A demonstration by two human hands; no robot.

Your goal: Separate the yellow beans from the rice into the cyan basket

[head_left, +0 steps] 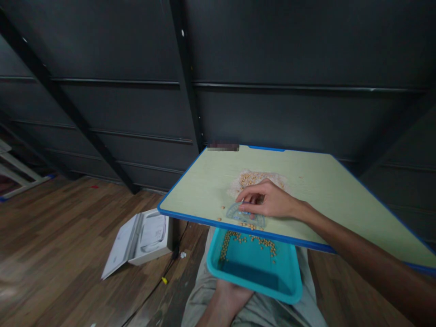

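My right hand [269, 202] rests on a clear blue plastic protractor [243, 214] near the front edge of the pale green table [323, 190], fingers pressed together on it. A pile of yellow beans [255, 178] mixed with white grains lies just behind the hand. A few beans sit at the protractor's edge. Below the table edge, a turquoise tray [259, 268] holds several beans along its far side. My left hand [228, 295] is under the tray's near side, holding it up; its fingers are hidden.
The table has a blue rim and stands over a wooden floor. An open white box [141, 238] lies on the floor to the left, with small bits near it. A dark panelled wall with slanting beams rises behind.
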